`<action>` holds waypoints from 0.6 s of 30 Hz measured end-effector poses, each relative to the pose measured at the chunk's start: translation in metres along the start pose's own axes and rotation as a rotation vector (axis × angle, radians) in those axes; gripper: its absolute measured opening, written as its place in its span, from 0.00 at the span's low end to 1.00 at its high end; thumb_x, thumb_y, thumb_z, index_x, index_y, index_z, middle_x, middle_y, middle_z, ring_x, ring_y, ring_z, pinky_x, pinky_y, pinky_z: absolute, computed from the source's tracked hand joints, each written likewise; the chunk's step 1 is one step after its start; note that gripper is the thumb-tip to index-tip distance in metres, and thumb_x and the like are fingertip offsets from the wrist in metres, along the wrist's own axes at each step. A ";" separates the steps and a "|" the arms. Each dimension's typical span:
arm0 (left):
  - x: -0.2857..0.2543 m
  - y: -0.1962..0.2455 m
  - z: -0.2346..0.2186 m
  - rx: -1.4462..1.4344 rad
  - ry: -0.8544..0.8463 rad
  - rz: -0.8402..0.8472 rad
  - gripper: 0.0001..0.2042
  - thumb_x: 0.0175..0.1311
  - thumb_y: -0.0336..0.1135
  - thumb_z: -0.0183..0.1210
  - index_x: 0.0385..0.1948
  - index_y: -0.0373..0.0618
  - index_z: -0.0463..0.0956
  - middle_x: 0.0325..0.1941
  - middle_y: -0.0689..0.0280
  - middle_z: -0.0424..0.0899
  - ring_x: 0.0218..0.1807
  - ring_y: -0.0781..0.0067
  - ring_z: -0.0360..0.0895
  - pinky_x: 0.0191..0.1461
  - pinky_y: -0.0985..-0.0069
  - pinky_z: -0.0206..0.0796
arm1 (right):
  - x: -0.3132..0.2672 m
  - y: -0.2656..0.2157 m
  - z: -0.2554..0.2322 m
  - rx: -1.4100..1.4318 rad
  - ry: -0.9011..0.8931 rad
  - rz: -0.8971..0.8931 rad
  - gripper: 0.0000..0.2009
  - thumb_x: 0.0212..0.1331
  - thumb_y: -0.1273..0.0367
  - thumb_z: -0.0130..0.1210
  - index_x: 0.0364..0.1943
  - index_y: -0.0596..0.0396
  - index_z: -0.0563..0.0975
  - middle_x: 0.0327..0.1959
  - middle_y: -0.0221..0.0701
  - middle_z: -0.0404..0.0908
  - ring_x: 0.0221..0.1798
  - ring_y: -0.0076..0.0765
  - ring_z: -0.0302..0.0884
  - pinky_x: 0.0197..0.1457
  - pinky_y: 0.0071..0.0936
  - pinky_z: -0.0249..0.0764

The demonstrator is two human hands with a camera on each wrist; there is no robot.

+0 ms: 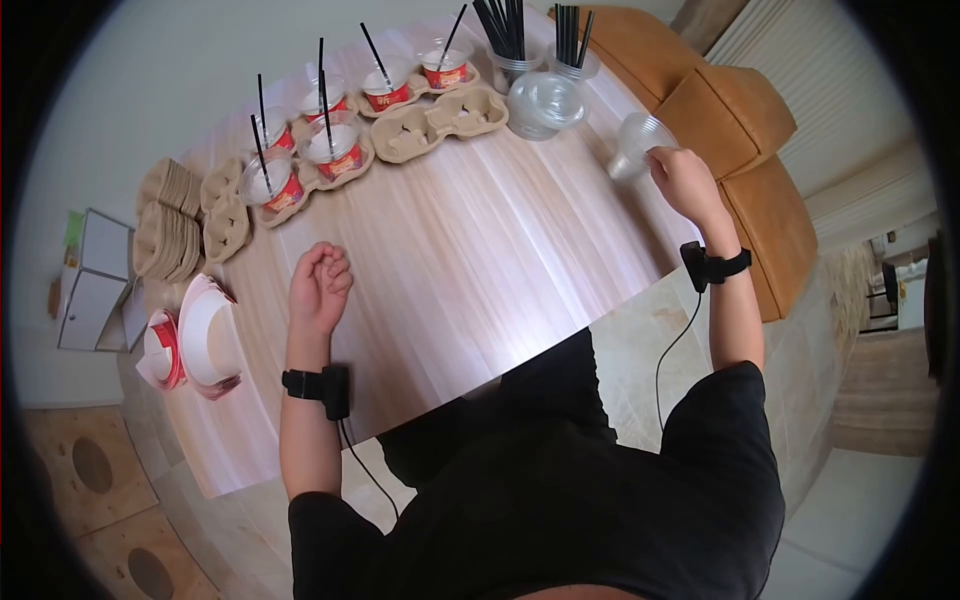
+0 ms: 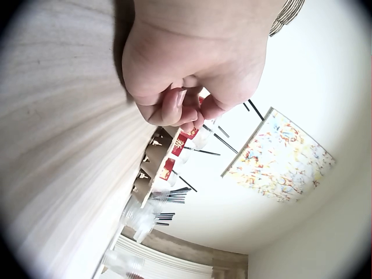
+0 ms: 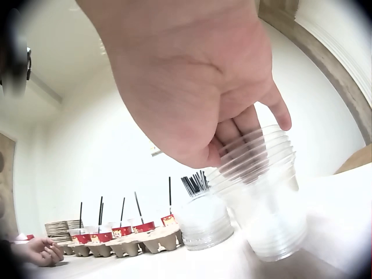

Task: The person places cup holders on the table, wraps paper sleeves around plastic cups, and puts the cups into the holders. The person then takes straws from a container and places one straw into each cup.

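Observation:
My right hand (image 1: 688,188) grips a small nested stack of clear plastic cups (image 3: 270,197) by the rims, at the right side of the table. Its fingers are partly seen through the clear walls in the right wrist view. The stack stands slightly tilted, mouth up. My left hand (image 1: 322,285) rests over the table's left part with loosely curled fingers and nothing in it. Beyond the left hand, several cups with red sleeves (image 1: 340,160) and black straws sit in brown pulp cup carriers (image 1: 405,135).
Clear lids (image 1: 545,105) lie stacked near two plastic cups full of black straws (image 1: 570,40). At the left are stacked pulp carriers (image 1: 168,235) and red-and-white paper sleeves (image 1: 210,335). A tan leather sofa (image 1: 765,210) stands past the right table edge.

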State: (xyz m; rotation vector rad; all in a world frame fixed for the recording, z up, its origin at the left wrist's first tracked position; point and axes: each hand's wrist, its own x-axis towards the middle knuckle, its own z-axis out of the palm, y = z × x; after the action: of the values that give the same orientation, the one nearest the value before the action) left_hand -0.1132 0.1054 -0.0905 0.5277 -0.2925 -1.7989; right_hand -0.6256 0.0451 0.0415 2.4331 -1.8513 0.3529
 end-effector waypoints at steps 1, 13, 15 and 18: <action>-0.001 0.000 0.000 0.000 0.003 0.003 0.07 0.67 0.32 0.47 0.31 0.41 0.70 0.30 0.65 0.72 0.26 0.81 0.64 0.21 0.86 0.52 | 0.000 -0.002 -0.001 0.018 0.019 0.021 0.08 0.57 0.73 0.52 0.35 0.61 0.80 0.32 0.49 0.80 0.37 0.56 0.78 0.42 0.42 0.73; -0.007 -0.002 0.008 -0.110 -0.098 0.006 0.08 0.67 0.37 0.47 0.35 0.42 0.71 0.35 0.65 0.74 0.34 0.74 0.68 0.30 0.80 0.59 | -0.008 -0.064 -0.050 0.415 0.660 -0.021 0.06 0.61 0.74 0.55 0.38 0.63 0.80 0.33 0.36 0.84 0.40 0.28 0.81 0.45 0.24 0.74; -0.009 -0.003 0.010 -0.061 -0.198 -0.011 0.12 0.67 0.40 0.48 0.42 0.42 0.72 0.40 0.64 0.74 0.39 0.72 0.69 0.38 0.77 0.62 | -0.013 -0.087 -0.043 0.799 0.524 -0.070 0.07 0.62 0.74 0.55 0.39 0.63 0.80 0.35 0.36 0.84 0.42 0.28 0.81 0.48 0.25 0.74; -0.013 -0.008 0.012 0.082 -0.340 -0.043 0.18 0.66 0.42 0.47 0.51 0.39 0.69 0.52 0.58 0.75 0.49 0.68 0.72 0.48 0.74 0.65 | -0.014 -0.118 -0.015 1.368 0.136 -0.184 0.06 0.63 0.75 0.53 0.39 0.63 0.78 0.38 0.37 0.84 0.45 0.29 0.80 0.52 0.26 0.73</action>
State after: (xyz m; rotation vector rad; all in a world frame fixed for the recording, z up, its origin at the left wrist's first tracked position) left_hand -0.1233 0.1195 -0.0812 0.2839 -0.5944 -1.9222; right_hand -0.5182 0.0940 0.0634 2.9857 -1.4278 2.2855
